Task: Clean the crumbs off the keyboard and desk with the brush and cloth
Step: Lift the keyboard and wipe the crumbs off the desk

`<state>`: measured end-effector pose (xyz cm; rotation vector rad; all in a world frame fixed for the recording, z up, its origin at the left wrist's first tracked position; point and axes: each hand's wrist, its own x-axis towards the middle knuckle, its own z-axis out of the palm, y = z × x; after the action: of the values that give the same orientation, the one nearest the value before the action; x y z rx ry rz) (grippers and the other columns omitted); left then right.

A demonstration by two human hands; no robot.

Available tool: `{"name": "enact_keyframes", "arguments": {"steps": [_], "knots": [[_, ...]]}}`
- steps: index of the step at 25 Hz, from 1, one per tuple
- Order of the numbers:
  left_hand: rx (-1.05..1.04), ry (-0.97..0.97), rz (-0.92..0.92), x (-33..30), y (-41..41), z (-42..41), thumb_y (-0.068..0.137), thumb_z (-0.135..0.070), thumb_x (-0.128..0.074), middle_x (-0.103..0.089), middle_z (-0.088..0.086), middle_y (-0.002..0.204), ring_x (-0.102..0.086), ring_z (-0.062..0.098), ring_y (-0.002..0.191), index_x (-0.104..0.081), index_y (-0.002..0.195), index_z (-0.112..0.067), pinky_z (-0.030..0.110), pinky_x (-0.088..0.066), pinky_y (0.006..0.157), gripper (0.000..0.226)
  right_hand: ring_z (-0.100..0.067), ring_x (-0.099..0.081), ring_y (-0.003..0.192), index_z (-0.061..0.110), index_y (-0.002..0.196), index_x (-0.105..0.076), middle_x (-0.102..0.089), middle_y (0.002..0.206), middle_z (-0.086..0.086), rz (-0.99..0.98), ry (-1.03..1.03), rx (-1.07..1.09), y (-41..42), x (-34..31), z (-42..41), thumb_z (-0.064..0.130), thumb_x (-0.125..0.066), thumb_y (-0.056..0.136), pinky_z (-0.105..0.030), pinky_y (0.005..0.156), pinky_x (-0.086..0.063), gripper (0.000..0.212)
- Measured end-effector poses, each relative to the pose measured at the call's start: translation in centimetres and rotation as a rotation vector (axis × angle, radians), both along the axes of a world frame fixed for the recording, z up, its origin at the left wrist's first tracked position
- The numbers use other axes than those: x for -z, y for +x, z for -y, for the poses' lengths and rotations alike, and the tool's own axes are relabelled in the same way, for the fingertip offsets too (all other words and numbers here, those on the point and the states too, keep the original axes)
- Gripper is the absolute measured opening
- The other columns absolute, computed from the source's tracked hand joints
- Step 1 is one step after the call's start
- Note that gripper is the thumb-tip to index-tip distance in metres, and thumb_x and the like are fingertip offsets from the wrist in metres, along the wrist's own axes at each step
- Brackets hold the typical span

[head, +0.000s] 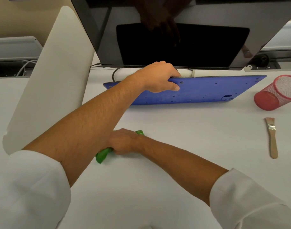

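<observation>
The blue keyboard (199,91) is tipped up on its front edge, its underside facing me, below the monitor. My left hand (159,76) grips its raised top edge near the left end, thumb on the underside. My right hand (123,141) reaches across under my left forearm and holds a bunched green cloth (102,155) against the white desk (182,138). The wooden-handled brush (271,136) lies untouched on the desk at the right, bristles pointing away from me.
A dark monitor (182,45) stands right behind the keyboard, its cable curling at the base. A red mesh cup (276,93) lies on its side at the right. A cream-coloured panel (50,76) leans at the left.
</observation>
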<state>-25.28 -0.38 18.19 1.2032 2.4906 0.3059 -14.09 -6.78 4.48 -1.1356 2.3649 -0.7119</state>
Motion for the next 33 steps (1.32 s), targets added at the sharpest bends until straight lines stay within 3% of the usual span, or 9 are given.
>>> {"name": "enact_keyframes", "arguments": {"steps": [4, 9, 12, 15, 17, 22, 30, 33], "knots": [[-0.004, -0.008, -0.009, -0.1, 0.2, -0.1, 0.096, -0.038, -0.059, -0.070, 0.001, 0.095, -0.060, 0.016, 0.082, -0.071, 0.109, -0.018, 0.020, -0.039, 0.061, 0.026, -0.031, -0.065, 0.091, 0.015, 0.107, -0.070, -0.068, 0.101, -0.010, 0.006, 0.002, -0.073, 3.8, 1.1, -2.4, 0.013, -0.068, 0.087, -0.040, 0.073, -0.051, 0.020], [-0.014, -0.014, -0.002, -0.1, 0.8, -0.2, 0.097, -0.037, -0.058, -0.071, 0.002, 0.097, -0.063, 0.018, 0.086, -0.070, 0.113, -0.017, 0.027, -0.047, 0.072, 0.028, -0.021, -0.053, 0.073, 0.013, 0.102, -0.071, -0.060, 0.083, -0.004, 0.091, 0.036, -0.035, 5.2, 0.3, -5.0, 0.010, -0.068, 0.086, -0.044, 0.074, -0.056, 0.016], [-0.008, -0.013, -0.013, -0.3, 1.0, 0.1, 0.097, -0.037, -0.058, -0.070, 0.002, 0.091, -0.060, 0.018, 0.080, -0.071, 0.108, -0.018, 0.021, -0.040, 0.062, 0.025, -0.022, -0.062, 0.087, 0.015, 0.108, -0.073, -0.069, 0.099, -0.005, 0.114, -0.049, 0.143, 1.5, -1.8, -6.9, 0.006, -0.063, 0.088, -0.036, 0.081, -0.051, 0.024], [0.005, -0.010, -0.028, -0.5, 1.3, 0.3, 0.097, -0.037, -0.057, -0.071, 0.002, 0.094, -0.062, 0.020, 0.083, -0.071, 0.112, -0.019, 0.028, -0.045, 0.067, 0.026, -0.021, -0.061, 0.105, 0.023, 0.118, -0.072, -0.067, 0.114, 0.000, 0.000, -0.027, 0.313, -2.8, -1.7, -9.3, 0.003, -0.059, 0.086, -0.033, 0.089, -0.048, 0.040], [0.010, -0.009, -0.035, -0.6, 1.6, 0.3, 0.099, -0.036, -0.056, -0.071, 0.000, 0.100, -0.062, 0.019, 0.087, -0.069, 0.119, -0.020, 0.028, -0.045, 0.073, 0.029, -0.024, -0.058, 0.111, 0.026, 0.124, -0.069, -0.063, 0.121, -0.001, -0.009, 0.058, 0.318, -3.3, -0.6, -10.2, 0.004, -0.058, 0.087, -0.039, 0.094, -0.048, 0.045], [-0.004, -0.023, -0.034, -0.4, 1.4, 0.4, 0.097, -0.038, -0.058, -0.071, 0.003, 0.098, -0.064, 0.021, 0.087, -0.070, 0.113, -0.017, 0.039, -0.053, 0.080, 0.029, -0.026, -0.054, 0.110, 0.025, 0.125, -0.067, -0.058, 0.123, -0.002, 0.008, 0.055, 0.267, 1.1, 0.6, -8.9, 0.002, -0.057, 0.088, -0.041, 0.089, -0.047, 0.045], [-0.023, -0.024, -0.038, 0.3, 3.0, 0.8, 0.097, -0.040, -0.055, -0.070, 0.002, 0.104, -0.061, 0.022, 0.092, -0.068, 0.114, -0.019, 0.035, -0.049, 0.077, 0.030, -0.028, -0.056, 0.110, 0.022, 0.122, -0.069, -0.062, 0.121, -0.004, 0.067, 0.020, 0.154, 8.2, -0.4, -9.9, -0.001, -0.063, 0.083, -0.048, 0.092, -0.049, 0.046], [-0.016, 0.000, -0.039, 0.8, 4.5, 1.4, 0.097, -0.042, -0.056, -0.069, 0.000, 0.115, -0.061, 0.022, 0.100, -0.064, 0.124, -0.025, 0.041, -0.050, 0.088, 0.033, -0.025, -0.060, 0.105, 0.023, 0.123, -0.070, -0.066, 0.118, 0.000, -0.069, -0.052, 0.317, 7.4, -2.4, -12.6, -0.004, -0.063, 0.080, -0.039, 0.083, -0.052, 0.051]]}}
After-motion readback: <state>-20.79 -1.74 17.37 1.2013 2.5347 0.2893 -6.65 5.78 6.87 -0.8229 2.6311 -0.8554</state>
